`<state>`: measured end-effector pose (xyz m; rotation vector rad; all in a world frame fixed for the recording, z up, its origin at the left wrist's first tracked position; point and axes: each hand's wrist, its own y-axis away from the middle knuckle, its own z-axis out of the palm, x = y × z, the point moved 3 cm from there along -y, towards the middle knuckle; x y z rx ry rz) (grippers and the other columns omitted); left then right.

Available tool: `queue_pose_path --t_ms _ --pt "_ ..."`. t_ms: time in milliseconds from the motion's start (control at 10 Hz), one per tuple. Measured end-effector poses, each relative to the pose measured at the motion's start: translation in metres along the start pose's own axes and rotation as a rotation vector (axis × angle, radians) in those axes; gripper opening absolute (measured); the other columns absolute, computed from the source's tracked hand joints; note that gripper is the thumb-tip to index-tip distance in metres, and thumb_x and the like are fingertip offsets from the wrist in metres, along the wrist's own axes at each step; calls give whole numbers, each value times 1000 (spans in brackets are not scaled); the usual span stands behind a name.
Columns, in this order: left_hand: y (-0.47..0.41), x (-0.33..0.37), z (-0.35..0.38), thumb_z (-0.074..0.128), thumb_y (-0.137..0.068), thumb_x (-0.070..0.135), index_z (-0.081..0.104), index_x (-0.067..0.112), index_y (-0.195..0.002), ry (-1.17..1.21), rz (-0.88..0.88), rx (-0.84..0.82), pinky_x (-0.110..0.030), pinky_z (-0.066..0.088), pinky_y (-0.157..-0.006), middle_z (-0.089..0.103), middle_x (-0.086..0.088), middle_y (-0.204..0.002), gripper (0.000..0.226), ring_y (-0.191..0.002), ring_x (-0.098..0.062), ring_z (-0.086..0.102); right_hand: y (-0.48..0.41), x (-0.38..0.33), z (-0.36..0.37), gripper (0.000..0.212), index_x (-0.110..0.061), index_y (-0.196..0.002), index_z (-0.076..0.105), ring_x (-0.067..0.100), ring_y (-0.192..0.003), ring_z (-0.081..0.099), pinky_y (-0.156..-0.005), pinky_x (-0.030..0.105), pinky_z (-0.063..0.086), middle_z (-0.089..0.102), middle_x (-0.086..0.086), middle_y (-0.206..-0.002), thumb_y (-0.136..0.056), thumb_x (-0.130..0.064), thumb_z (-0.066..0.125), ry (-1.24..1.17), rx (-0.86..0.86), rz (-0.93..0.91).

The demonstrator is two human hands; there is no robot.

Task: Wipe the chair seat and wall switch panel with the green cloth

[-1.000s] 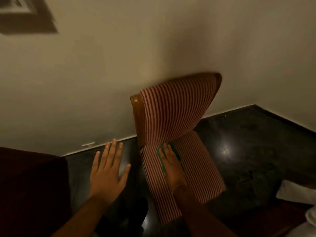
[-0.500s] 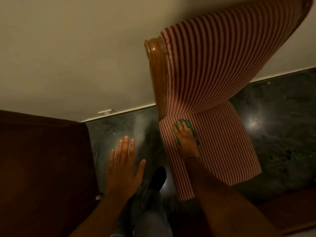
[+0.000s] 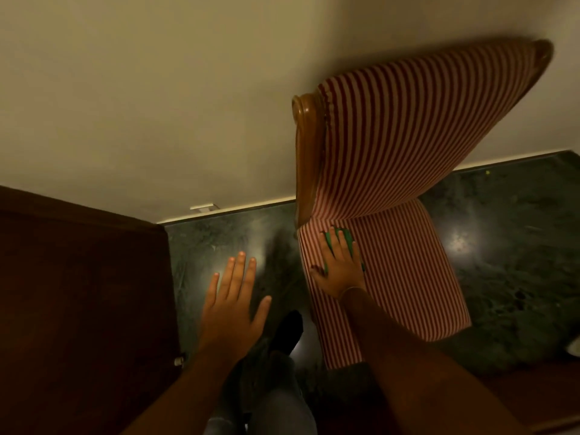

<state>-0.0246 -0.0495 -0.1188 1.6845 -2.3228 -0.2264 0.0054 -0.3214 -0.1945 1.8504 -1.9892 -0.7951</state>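
A chair with red-and-white striped upholstery stands against the cream wall; its seat [image 3: 408,277] is at centre right and its backrest [image 3: 408,130] rises above, edged in brown wood. My right hand [image 3: 340,270] lies flat on the back left part of the seat, pressing down the green cloth [image 3: 343,238], which shows between and beyond my fingers. My left hand [image 3: 233,301] hovers over the dark floor left of the chair, fingers spread, holding nothing. No wall switch panel is in view.
A dark brown wooden piece of furniture [image 3: 78,293] fills the lower left. The dark polished floor [image 3: 508,246] surrounds the chair. My shoe [image 3: 287,332] and trouser leg are below, between my arms. A small white fitting [image 3: 202,207] sits at the wall's base.
My view has dropped and closed in on the chair. My right hand, with the cloth under it, has stayed at the back left of the seat; my left hand remains spread over the floor.
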Motion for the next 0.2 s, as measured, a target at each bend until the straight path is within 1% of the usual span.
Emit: queue_pose_path --t_ms 100,200 --pt "0 -3 -19 29 -110 67 20 18 -179 -11 20 -6 -44 -3 -139 11 -8 -187 85 -172 -30 12 12 -12 -25 86 -23 -170 -7 32 -165 -15 -135 55 -3 -16 7 -178 -107 -61 38 -18 60 -6" --pt "1 -9 -47 29 -109 65 18 19 -179 28 18 25 -43 -4 -138 8 -6 -187 85 -173 -29 9 30 -30 -54 87 -25 -170 -5 30 -165 -14 -133 53 -6 -15 4 -178 -106 -61 42 -24 142 -35"
